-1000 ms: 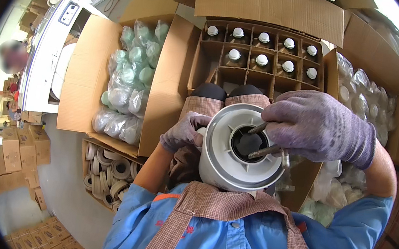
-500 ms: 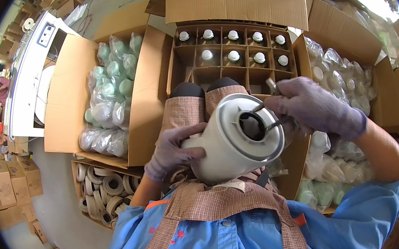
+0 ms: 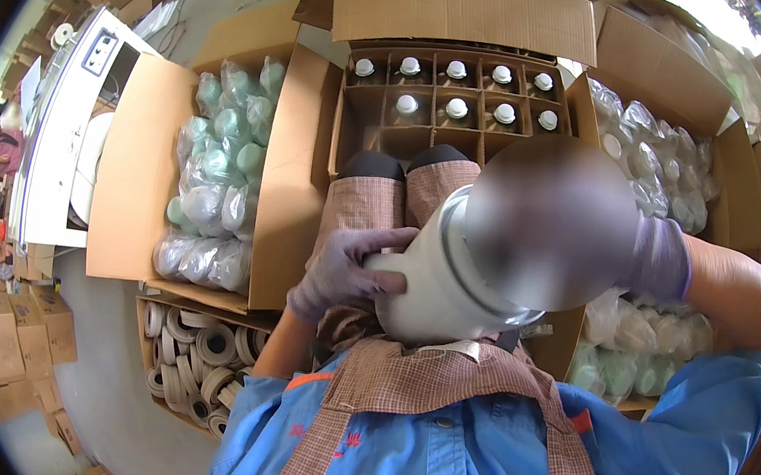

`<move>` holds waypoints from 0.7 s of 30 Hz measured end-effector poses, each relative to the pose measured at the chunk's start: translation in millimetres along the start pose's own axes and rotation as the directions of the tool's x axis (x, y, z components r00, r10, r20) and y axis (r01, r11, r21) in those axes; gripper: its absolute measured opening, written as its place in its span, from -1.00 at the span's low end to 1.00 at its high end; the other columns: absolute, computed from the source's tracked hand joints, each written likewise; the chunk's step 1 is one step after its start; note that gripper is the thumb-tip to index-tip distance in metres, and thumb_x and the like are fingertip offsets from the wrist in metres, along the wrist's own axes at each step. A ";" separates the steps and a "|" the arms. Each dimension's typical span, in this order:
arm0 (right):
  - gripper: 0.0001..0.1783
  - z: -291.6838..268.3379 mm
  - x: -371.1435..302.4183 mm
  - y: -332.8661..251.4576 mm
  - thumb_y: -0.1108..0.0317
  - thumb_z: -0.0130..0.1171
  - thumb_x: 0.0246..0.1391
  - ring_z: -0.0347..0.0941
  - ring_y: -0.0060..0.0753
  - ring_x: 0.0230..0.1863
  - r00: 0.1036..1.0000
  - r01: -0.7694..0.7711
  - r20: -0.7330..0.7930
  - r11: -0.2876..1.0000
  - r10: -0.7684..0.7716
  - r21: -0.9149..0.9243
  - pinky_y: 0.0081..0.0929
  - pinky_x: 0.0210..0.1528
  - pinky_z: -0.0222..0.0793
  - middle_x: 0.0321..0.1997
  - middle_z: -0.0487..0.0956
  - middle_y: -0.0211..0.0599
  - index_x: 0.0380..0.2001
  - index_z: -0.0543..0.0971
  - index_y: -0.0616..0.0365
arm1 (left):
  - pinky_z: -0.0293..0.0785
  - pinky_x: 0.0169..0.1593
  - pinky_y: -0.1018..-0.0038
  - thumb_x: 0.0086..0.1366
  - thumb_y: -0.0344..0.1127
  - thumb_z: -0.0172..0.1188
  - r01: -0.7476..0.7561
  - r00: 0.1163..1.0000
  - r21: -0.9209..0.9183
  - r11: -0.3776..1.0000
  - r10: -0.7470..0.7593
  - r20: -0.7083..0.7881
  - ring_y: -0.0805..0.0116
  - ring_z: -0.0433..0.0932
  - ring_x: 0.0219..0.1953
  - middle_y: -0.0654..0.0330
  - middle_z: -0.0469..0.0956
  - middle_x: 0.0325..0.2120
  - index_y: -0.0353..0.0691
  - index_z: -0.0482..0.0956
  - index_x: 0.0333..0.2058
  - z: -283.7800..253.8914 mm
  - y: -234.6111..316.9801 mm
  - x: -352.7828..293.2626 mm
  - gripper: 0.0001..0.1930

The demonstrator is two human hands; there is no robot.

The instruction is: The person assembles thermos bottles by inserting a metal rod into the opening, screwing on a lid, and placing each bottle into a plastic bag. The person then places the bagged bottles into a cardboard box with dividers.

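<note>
A pale grey, round plastic casing like a jug body (image 3: 426, 291) lies tilted in my lap, its ringed end turned to the right. My gloved left hand (image 3: 343, 269) is closed on its left side, thumb and fingers around a short part that sticks out. My gloved right hand (image 3: 580, 234) is over the ringed end. A round blur covers its fingers and most of that end, so I cannot see what it grips or touches.
Left is a carton (image 3: 294, 198) of bagged pale green and clear items, above a box of grey rings (image 3: 215, 345). Ahead, a divided carton (image 3: 376, 142) holds several white-capped bottles. On the right stands another carton of bagged items (image 3: 640, 326). A white machine (image 3: 53, 159) and a person (image 3: 2, 144) are far left.
The casing has tipped, so its ringed opening faces further right. My right hand has moved over that end; the metal tool it held in the opening is now hidden. My left hand keeps its hold.
</note>
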State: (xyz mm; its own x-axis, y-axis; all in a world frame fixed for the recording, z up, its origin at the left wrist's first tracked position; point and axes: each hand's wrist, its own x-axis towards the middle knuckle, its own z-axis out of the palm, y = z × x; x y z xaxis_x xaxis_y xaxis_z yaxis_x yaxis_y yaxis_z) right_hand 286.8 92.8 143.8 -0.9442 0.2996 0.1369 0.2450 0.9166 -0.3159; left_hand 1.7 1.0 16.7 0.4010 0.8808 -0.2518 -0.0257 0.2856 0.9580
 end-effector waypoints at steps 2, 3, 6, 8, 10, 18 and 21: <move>-0.70 -2.8 -5.1 6.5 0.11 0.15 0.14 0.55 -0.15 -0.54 0.997 -0.070 -0.012 0.995 0.071 0.069 -0.26 -0.42 0.53 -0.63 0.54 -0.25 -0.34 0.52 0.16 | 0.47 -0.01 0.56 -0.06 -0.23 0.53 -0.148 0.983 0.215 0.965 0.168 -0.079 0.53 0.55 -0.17 0.19 0.63 -0.20 -0.40 0.50 0.07 11.5 -2.0 -11.9 -0.30; -0.70 -5.0 -7.1 10.3 0.11 0.15 0.15 0.55 -0.13 -0.54 0.994 -0.107 -0.011 0.989 0.108 0.099 -0.25 -0.42 0.52 -0.63 0.54 -0.24 -0.34 0.52 0.15 | 0.47 -0.01 0.56 -0.05 -0.23 0.53 -0.177 0.976 0.239 0.955 0.201 -0.079 0.53 0.55 -0.17 0.19 0.63 -0.20 -0.39 0.50 0.07 13.1 -4.1 -13.4 -0.30; -0.72 -7.9 -7.7 18.6 0.12 0.15 0.16 0.56 -0.11 -0.48 0.988 -0.155 0.000 0.975 0.157 0.160 -0.23 -0.37 0.51 -0.58 0.54 -0.22 -0.35 0.53 0.12 | 0.45 0.02 0.55 -0.11 -0.13 0.56 -0.073 0.995 -0.032 0.997 0.071 -0.067 0.53 0.53 -0.13 0.22 0.62 -0.19 -0.37 0.51 0.08 -0.2 -14.3 -8.6 -0.23; -0.78 -4.7 -2.5 22.0 0.18 0.20 0.07 0.56 -0.15 -0.37 0.998 -0.062 0.017 0.990 0.061 0.126 -0.23 -0.27 0.52 -0.43 0.54 -0.24 -0.35 0.53 0.09 | 0.45 0.02 0.55 -0.14 -0.10 0.57 -0.102 0.995 -0.093 0.990 0.102 0.004 0.53 0.52 -0.14 0.26 0.61 -0.19 -0.38 0.52 0.06 -14.6 -17.6 -0.4 -0.21; -0.80 -1.4 0.2 20.3 0.26 0.28 -0.06 0.56 -0.22 -0.22 0.997 0.063 0.036 0.997 -0.065 0.052 -0.24 -0.14 0.53 -0.24 0.53 -0.27 -0.37 0.53 0.05 | 0.46 -0.03 0.54 -0.19 0.01 0.59 -0.141 0.990 -0.073 0.987 0.142 0.005 0.54 0.53 -0.18 0.27 0.61 -0.23 -0.41 0.57 -0.04 -17.6 -19.8 6.7 -0.22; -0.77 -9.5 17.5 1.8 0.38 0.32 -0.20 0.56 -0.23 -0.04 0.923 0.382 0.006 0.912 -0.385 -0.152 -0.28 0.01 0.58 -0.12 0.54 -0.34 -0.39 0.54 0.03 | 0.44 0.05 0.55 -0.17 -0.08 0.58 -0.167 0.975 -0.054 0.984 0.173 0.139 0.54 0.52 -0.11 0.21 0.62 -0.14 -0.37 0.55 0.04 -31.1 -28.2 19.1 -0.21; -0.80 -14.6 20.3 1.0 0.35 0.26 -0.13 0.58 -0.20 -0.13 0.901 0.435 0.074 0.887 -0.428 -0.159 -0.33 -0.27 0.61 -0.19 0.56 -0.28 -0.37 0.52 0.06 | 0.45 0.04 0.55 -0.17 -0.10 0.59 -0.167 0.972 -0.076 0.983 0.177 0.153 0.53 0.53 -0.11 0.20 0.62 -0.13 -0.37 0.53 0.05 -28.8 -26.3 21.2 -0.20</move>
State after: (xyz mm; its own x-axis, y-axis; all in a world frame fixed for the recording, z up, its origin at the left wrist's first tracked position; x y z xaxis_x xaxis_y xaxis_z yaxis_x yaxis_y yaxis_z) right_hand 271.0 103.6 160.0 -0.9716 -0.1422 0.1891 -0.1581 0.9848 -0.0714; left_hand -15.5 22.9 -17.8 0.5255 0.8491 -0.0545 -0.1622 0.1629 0.9732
